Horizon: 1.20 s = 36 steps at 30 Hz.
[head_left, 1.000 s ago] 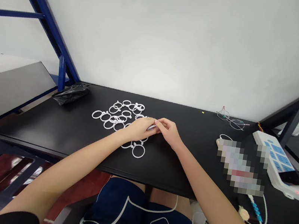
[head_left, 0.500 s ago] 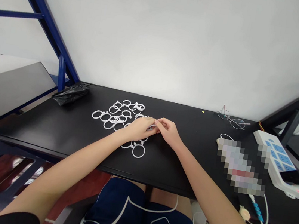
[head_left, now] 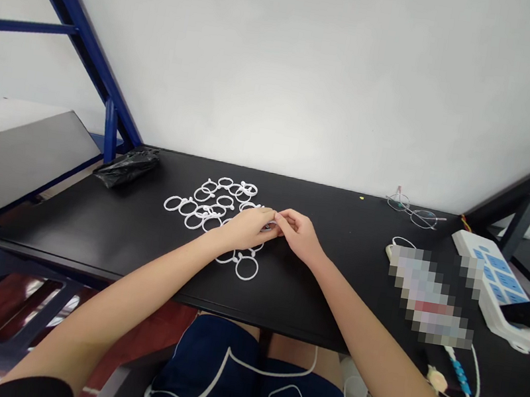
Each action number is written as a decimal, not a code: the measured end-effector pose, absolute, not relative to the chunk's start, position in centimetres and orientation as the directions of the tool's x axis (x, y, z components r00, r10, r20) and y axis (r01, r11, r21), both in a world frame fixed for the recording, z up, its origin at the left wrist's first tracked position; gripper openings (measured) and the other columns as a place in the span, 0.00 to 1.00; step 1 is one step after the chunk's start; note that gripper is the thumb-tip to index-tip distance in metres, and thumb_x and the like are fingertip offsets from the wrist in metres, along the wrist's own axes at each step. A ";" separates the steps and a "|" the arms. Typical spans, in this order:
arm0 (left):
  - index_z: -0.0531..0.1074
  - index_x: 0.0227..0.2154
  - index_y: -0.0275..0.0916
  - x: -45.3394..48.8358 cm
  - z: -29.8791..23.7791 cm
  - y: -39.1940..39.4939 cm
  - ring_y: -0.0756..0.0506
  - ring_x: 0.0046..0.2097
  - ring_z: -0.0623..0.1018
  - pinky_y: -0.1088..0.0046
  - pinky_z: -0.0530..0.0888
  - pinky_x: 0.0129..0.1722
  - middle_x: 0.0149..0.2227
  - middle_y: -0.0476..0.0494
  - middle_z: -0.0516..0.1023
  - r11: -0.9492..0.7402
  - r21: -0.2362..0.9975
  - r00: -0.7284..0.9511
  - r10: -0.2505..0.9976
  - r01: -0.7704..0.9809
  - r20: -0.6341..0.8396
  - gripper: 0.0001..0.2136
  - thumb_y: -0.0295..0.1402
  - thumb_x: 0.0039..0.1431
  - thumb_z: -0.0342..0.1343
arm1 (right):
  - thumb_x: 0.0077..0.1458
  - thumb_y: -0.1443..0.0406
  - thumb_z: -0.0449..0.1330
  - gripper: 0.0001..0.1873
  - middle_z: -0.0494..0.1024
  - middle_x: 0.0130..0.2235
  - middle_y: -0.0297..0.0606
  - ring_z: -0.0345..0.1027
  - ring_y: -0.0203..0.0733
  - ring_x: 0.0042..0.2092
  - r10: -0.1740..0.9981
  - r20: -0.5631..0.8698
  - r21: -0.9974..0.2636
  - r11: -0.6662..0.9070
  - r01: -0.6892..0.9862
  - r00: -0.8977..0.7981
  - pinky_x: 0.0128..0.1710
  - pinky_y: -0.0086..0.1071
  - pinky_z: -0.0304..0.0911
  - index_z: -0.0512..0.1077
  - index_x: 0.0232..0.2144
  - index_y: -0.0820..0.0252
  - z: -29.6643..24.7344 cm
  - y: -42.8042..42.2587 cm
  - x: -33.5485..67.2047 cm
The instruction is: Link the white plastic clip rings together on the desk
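Observation:
My left hand and my right hand meet fingertip to fingertip above the black table. Between them they pinch one white ring, mostly covered by the fingers; it looks like a curtain ring with a small eyelet. Several more white rings lie loosely, some overlapping, to the left of and beneath my left hand. Nearest to my body lies a single ring with its eyelet at the upper left. My left hand and wrist hide part of the pile.
At the right lie a phone with a white cable and a white power strip. Eyeglasses rest by the wall. A crumpled black plastic bag sits at the back left, near a blue metal frame. White cables cross my lap.
Both hands keep their hold on the ring, with barely any finger movement. The whole view has shifted very slightly; the rings on the table stay in place.

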State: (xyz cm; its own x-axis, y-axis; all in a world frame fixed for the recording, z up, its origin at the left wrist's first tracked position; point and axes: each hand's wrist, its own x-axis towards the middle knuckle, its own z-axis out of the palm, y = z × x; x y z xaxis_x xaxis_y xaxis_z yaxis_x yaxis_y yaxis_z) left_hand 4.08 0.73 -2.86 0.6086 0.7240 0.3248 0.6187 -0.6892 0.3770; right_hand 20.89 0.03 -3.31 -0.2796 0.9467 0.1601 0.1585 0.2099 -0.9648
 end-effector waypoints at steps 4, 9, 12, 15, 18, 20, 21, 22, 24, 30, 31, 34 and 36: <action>0.67 0.31 0.37 4.0 -2.9 0.8 0.46 0.33 0.73 0.71 0.68 0.33 0.32 0.45 0.73 -0.695 0.365 0.616 0.719 0.620 0.322 0.08 0.34 0.64 0.49 | 0.54 0.53 0.59 0.15 0.77 0.28 0.36 0.72 0.40 0.31 0.946 0.163 -0.960 0.217 0.177 -0.279 0.34 0.34 0.71 0.72 0.30 0.59 -3.3 0.0 20.9; 0.67 0.33 0.37 4.0 -3.0 0.8 0.46 0.33 0.73 0.71 0.68 0.33 0.32 0.45 0.73 -0.695 0.362 0.618 0.718 0.621 0.320 0.07 0.34 0.64 0.50 | 0.55 0.53 0.59 0.15 0.77 0.29 0.36 0.72 0.41 0.31 0.943 0.173 -0.956 0.231 0.182 -0.283 0.35 0.35 0.71 0.73 0.30 0.59 -3.3 0.0 20.9; 0.67 0.33 0.37 4.0 -3.0 0.8 0.47 0.33 0.73 0.71 0.67 0.33 0.32 0.45 0.73 -0.692 0.364 0.613 0.721 0.623 0.322 0.07 0.34 0.64 0.49 | 0.55 0.54 0.58 0.15 0.77 0.29 0.37 0.73 0.41 0.31 0.942 0.174 -0.955 0.232 0.183 -0.287 0.35 0.35 0.71 0.72 0.31 0.60 -3.3 0.0 20.9; 0.67 0.32 0.37 4.0 -3.0 0.8 0.46 0.33 0.72 0.71 0.67 0.33 0.32 0.45 0.73 -0.692 0.366 0.613 0.721 0.622 0.322 0.07 0.34 0.64 0.49 | 0.56 0.54 0.58 0.15 0.77 0.29 0.37 0.73 0.40 0.31 0.942 0.174 -0.956 0.231 0.179 -0.286 0.35 0.35 0.71 0.72 0.31 0.60 -3.4 0.0 20.9; 0.67 0.32 0.38 4.0 -2.9 0.8 0.46 0.32 0.72 0.71 0.67 0.32 0.32 0.45 0.73 -0.692 0.367 0.616 0.721 0.621 0.317 0.07 0.35 0.64 0.49 | 0.56 0.54 0.58 0.14 0.77 0.29 0.36 0.73 0.41 0.32 0.942 0.172 -0.956 0.230 0.182 -0.287 0.35 0.35 0.71 0.72 0.31 0.59 -3.4 0.0 20.9; 0.67 0.32 0.38 4.0 -2.9 0.8 0.46 0.32 0.72 0.71 0.67 0.32 0.32 0.45 0.73 -0.692 0.367 0.616 0.721 0.622 0.317 0.08 0.35 0.64 0.49 | 0.56 0.54 0.58 0.14 0.77 0.29 0.37 0.73 0.41 0.32 0.943 0.171 -0.956 0.229 0.183 -0.286 0.36 0.35 0.71 0.72 0.30 0.59 -3.4 0.0 20.9; 0.67 0.32 0.38 4.0 -2.9 0.8 0.46 0.33 0.72 0.71 0.67 0.33 0.32 0.45 0.73 -0.692 0.367 0.615 0.722 0.622 0.317 0.08 0.35 0.64 0.49 | 0.56 0.54 0.58 0.14 0.77 0.29 0.37 0.73 0.41 0.32 0.943 0.170 -0.956 0.228 0.183 -0.286 0.36 0.35 0.71 0.72 0.30 0.59 -3.4 0.0 20.9; 0.67 0.32 0.37 4.0 -2.9 0.8 0.46 0.33 0.72 0.71 0.67 0.33 0.32 0.45 0.73 -0.691 0.366 0.614 0.722 0.623 0.318 0.08 0.35 0.64 0.49 | 0.56 0.54 0.58 0.14 0.77 0.29 0.37 0.73 0.41 0.32 0.943 0.171 -0.956 0.229 0.184 -0.285 0.36 0.36 0.71 0.72 0.30 0.59 -3.4 0.0 20.9; 0.67 0.32 0.37 4.0 -2.9 0.8 0.46 0.33 0.72 0.71 0.67 0.33 0.32 0.45 0.73 -0.690 0.362 0.613 0.723 0.627 0.318 0.07 0.34 0.64 0.49 | 0.56 0.54 0.58 0.14 0.78 0.29 0.37 0.73 0.41 0.32 0.943 0.173 -0.954 0.232 0.189 -0.283 0.36 0.36 0.71 0.72 0.30 0.59 -3.4 0.0 20.9; 0.67 0.32 0.37 4.0 -3.0 0.8 0.46 0.33 0.73 0.71 0.68 0.33 0.32 0.45 0.73 -0.691 0.357 0.613 0.723 0.629 0.318 0.07 0.34 0.64 0.49 | 0.56 0.53 0.58 0.15 0.78 0.30 0.37 0.73 0.41 0.32 0.944 0.169 -0.955 0.228 0.188 -0.282 0.35 0.35 0.71 0.72 0.30 0.59 -3.3 0.0 20.9; 0.67 0.32 0.37 4.0 -3.0 0.8 0.47 0.33 0.72 0.71 0.67 0.33 0.32 0.45 0.73 -0.691 0.358 0.613 0.723 0.629 0.318 0.07 0.34 0.64 0.49 | 0.56 0.53 0.58 0.15 0.78 0.30 0.37 0.73 0.41 0.32 0.944 0.171 -0.955 0.229 0.190 -0.282 0.36 0.35 0.71 0.73 0.30 0.59 -3.3 0.0 20.9; 0.67 0.32 0.37 4.0 -2.9 0.8 0.47 0.32 0.72 0.71 0.67 0.33 0.32 0.45 0.73 -0.692 0.362 0.615 0.721 0.624 0.319 0.07 0.34 0.64 0.49 | 0.56 0.53 0.58 0.15 0.78 0.30 0.38 0.73 0.42 0.33 0.943 0.174 -0.953 0.233 0.192 -0.284 0.36 0.36 0.72 0.73 0.31 0.59 -3.3 0.0 20.9; 0.67 0.32 0.37 4.0 -2.9 0.8 0.47 0.32 0.72 0.71 0.67 0.33 0.32 0.45 0.73 -0.690 0.365 0.613 0.723 0.625 0.318 0.07 0.34 0.64 0.49 | 0.56 0.54 0.58 0.14 0.78 0.30 0.37 0.73 0.42 0.32 0.943 0.176 -0.953 0.236 0.192 -0.283 0.36 0.36 0.72 0.73 0.31 0.59 -3.3 0.0 20.9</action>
